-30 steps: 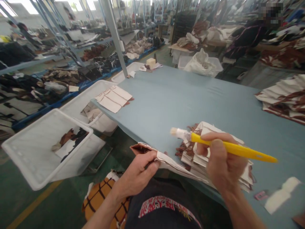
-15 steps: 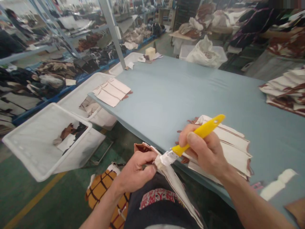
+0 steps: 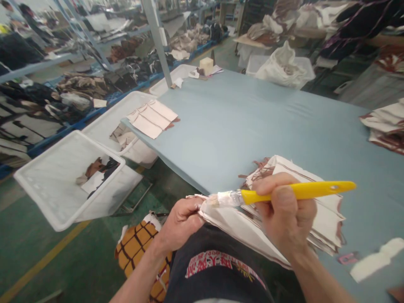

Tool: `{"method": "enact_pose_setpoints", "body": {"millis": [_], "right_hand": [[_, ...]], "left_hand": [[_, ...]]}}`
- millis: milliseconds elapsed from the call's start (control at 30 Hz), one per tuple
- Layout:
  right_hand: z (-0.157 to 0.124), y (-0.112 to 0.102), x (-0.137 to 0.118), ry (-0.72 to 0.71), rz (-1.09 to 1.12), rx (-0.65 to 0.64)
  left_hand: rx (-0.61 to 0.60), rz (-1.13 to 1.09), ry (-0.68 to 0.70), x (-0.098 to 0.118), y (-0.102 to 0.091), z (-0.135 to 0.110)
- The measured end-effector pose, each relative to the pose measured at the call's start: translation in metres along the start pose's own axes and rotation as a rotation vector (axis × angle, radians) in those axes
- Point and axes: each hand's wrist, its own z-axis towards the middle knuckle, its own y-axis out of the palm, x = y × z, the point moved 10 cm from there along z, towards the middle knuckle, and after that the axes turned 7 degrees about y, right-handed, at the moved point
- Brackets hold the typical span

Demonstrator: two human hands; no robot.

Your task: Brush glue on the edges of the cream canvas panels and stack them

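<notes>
My right hand (image 3: pixel 285 210) is closed round the yellow handle of a flat paintbrush (image 3: pixel 303 191), held nearly level. Its white-smeared bristles touch the near end of a pale fabric-like panel (image 3: pixel 240 225) with brown edging. My left hand (image 3: pixel 183 221) pinches that end between thumb and fingers, in front of my dark apron (image 3: pixel 217 269). The panel slants down to the right, below the table edge, and passes partly behind my right wrist. Behind my right hand lies a stack of similar cream panels (image 3: pixel 325 210) with brown edges and loose brown strips.
The blue-grey table (image 3: pixel 221 126) carries more panels (image 3: pixel 153 118) at its left edge and a pile (image 3: pixel 385 126) at far right. A white curved piece (image 3: pixel 377 259) and a small pink object (image 3: pixel 348 258) lie near right. White bins (image 3: pixel 75 181) stand left; a post (image 3: pixel 158 42) rises behind.
The brush has swung from a steep slant to nearly level, and my right hand has moved slightly right and down. The panel has turned, showing more of its pale face. My left hand keeps its pinch.
</notes>
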Motion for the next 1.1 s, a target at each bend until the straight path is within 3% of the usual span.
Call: {"method": "enact_pose_setpoints", "body": {"millis": [67, 133, 233, 300, 400, 500, 667, 733, 833, 933, 1100], "right_hand": [[0.0, 0.006, 0.009, 0.058, 0.003, -0.032], [0.002, 0.002, 0.016, 0.069, -0.015, 0.019], [0.001, -0.012, 0.01, -0.038, -0.115, 0.126], [-0.003, -0.007, 0.001, -0.116, -0.248, 0.059], [-0.017, 0.015, -0.014, -0.246, -0.436, -0.144], [-0.029, 0.023, -0.027, -0.34, -0.435, -0.21], [-0.015, -0.014, -0.003, -0.052, -0.225, 0.007], [-0.007, -0.03, 0.004, 0.036, -0.155, 0.092], [0.0, -0.039, -0.002, 0.028, -0.137, 0.149], [-0.002, -0.034, -0.013, -0.072, -0.15, 0.114], [-0.014, -0.016, -0.022, -0.272, -0.335, 0.001]], "left_hand": [[0.003, 0.019, -0.003, -0.001, 0.0, 0.002], [0.006, 0.01, -0.004, 0.0, -0.001, 0.004], [-0.003, -0.022, 0.011, 0.004, 0.0, 0.008], [-0.012, 0.01, 0.016, 0.005, 0.001, 0.012], [-0.019, 0.08, 0.0, 0.002, 0.002, 0.016], [-0.026, 0.135, -0.03, -0.002, 0.001, 0.017], [-0.042, 0.193, -0.077, -0.006, -0.002, 0.018], [-0.037, 0.121, -0.12, -0.01, -0.003, 0.02], [-0.039, -0.124, -0.207, -0.019, 0.001, 0.023], [-0.062, -0.298, -0.275, -0.021, 0.008, 0.026], [-0.13, -0.386, -0.293, -0.01, 0.02, 0.03]]}}
